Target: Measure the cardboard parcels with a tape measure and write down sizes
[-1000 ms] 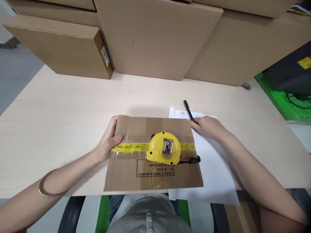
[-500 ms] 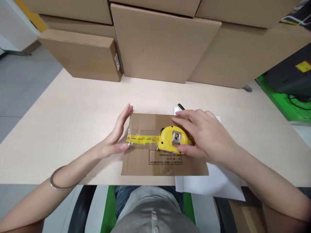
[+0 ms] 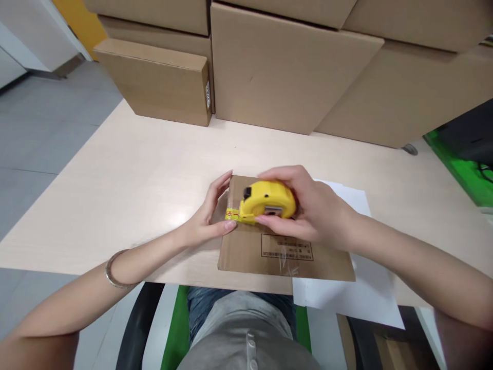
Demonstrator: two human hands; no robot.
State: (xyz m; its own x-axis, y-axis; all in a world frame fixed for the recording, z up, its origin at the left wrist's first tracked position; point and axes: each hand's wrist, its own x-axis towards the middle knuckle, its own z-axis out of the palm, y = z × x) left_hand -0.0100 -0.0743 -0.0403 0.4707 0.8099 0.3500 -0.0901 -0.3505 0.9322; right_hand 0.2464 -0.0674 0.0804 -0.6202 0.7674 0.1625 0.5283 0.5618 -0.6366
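A flat cardboard box point(image 3: 269, 254) with a printed label lies on the light wooden table point(image 3: 127, 174) at its near edge. My right hand point(image 3: 308, 210) is closed round a yellow tape measure point(image 3: 266, 201), holding it just above the box's left part. My left hand point(image 3: 208, 216) rests at the box's left edge, thumb pressed on the edge next to the tape measure's tip and the yellow strip there, fingers curled against the side. A metal bangle point(image 3: 113, 267) sits on my left wrist.
White paper point(image 3: 346, 295) lies under the box's right side and hangs over the table's edge. Large cardboard boxes point(image 3: 288, 77) are stacked along the table's far side, with a smaller one point(image 3: 157, 85) at far left. A green and black surface point(image 3: 462, 159) sits at right.
My right hand went from the pen at right to the tape measure, gripped it and carried it left off the box's middle. My left hand lifted open, then returned to the left edge.
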